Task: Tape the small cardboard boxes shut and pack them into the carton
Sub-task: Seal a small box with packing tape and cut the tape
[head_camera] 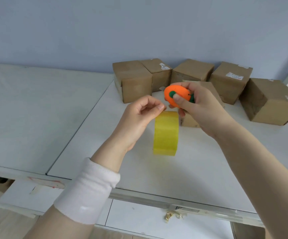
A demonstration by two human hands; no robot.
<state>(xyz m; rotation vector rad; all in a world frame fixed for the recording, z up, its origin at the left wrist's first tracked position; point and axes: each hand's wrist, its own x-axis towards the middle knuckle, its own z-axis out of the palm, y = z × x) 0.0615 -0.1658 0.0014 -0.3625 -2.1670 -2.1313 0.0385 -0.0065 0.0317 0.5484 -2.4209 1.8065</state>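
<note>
A person's right hand (196, 107) grips an orange, egg-shaped cutter (176, 96) with green parts, thumb pressed on its green button, above a white tabletop (208, 161). The left hand (139, 118), wearing a white wristband (88, 190) on the forearm, pinches thumb and forefinger together at the top of a yellow roll of tape (165, 133) (whether a free strip is held there cannot be told), the roll standing on edge below the fingers. The cutter is close beside that pinch. Six small cardboard boxes (132, 80) sit toward the tabletop's far edge against a pale blue wall (139, 28): five in a loose row, some bearing white labels, and a sixth nearer box (191, 121) largely hidden behind the right hand, just beside the roll. A scrap of crumpled tape (172, 216) clings to the tabletop's front edge.
</note>
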